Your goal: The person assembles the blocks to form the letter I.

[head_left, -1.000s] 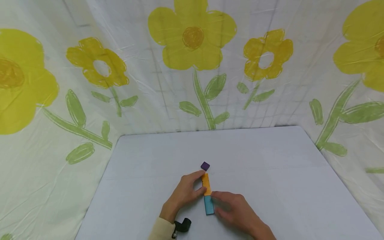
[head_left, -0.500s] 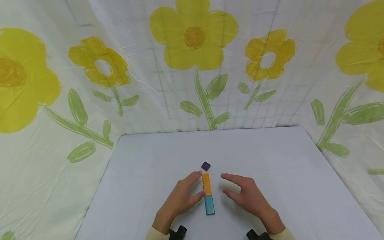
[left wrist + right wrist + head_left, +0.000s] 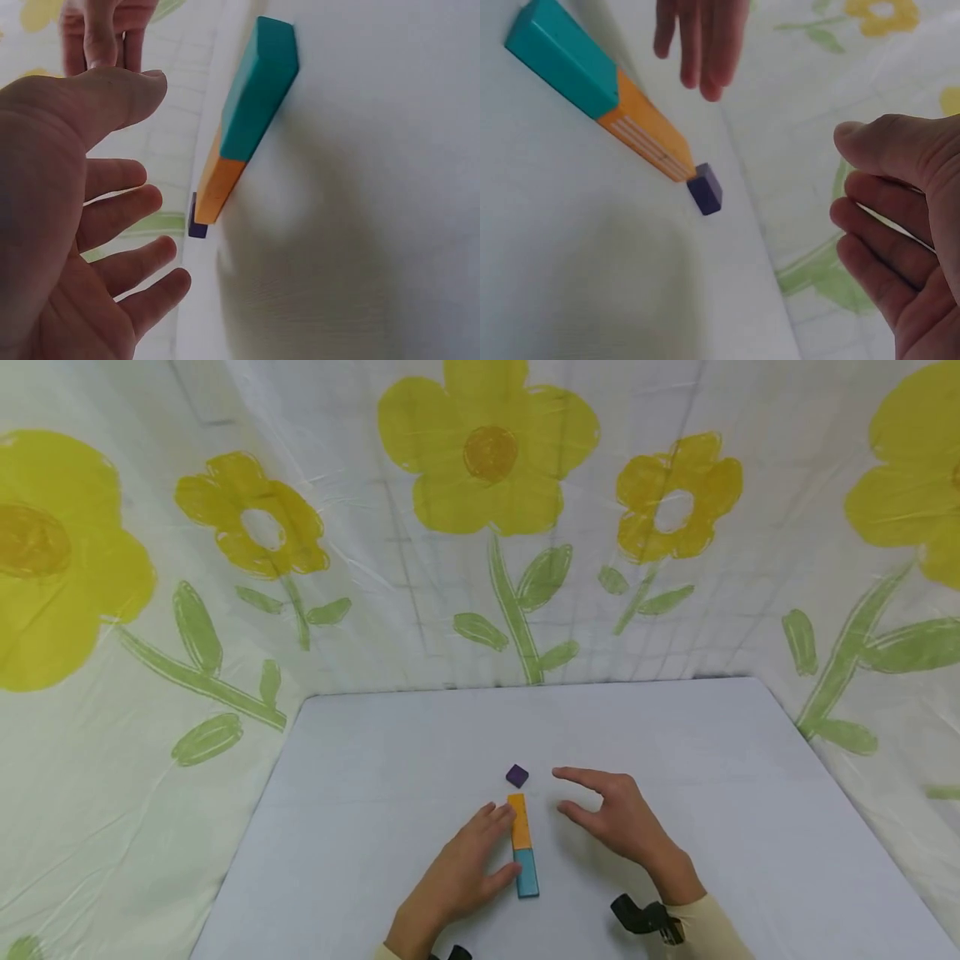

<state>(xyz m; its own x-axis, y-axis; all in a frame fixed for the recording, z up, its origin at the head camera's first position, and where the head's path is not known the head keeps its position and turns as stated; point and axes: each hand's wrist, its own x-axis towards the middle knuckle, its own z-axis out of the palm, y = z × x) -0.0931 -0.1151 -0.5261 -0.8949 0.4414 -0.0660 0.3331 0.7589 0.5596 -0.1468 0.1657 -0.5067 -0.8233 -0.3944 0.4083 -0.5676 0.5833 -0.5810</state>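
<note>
A teal block [image 3: 527, 873] and an orange block [image 3: 521, 823] lie end to end in a straight row on the white table. Just beyond the orange end sits a small purple block [image 3: 517, 776], turned at an angle to the row. My left hand [image 3: 468, 868] hovers at the row's left side, fingers relaxed and overlapping the blocks in the head view; the left wrist view shows its fingers [image 3: 127, 270] apart from them. To the right, my right hand [image 3: 617, 814] is raised with thumb and fingers spread, holding nothing. White stripes mark the orange block's side [image 3: 641, 139] in the right wrist view.
The white table [image 3: 375, 760] reaches back to a hanging cloth [image 3: 360, 635] printed with yellow flowers. Each wrist carries a black camera mount, the right one [image 3: 645, 917] plainly visible.
My right hand has left the blocks, moving right and then farther forward. My left hand has drawn back slightly toward the teal block. The blocks keep their places.
</note>
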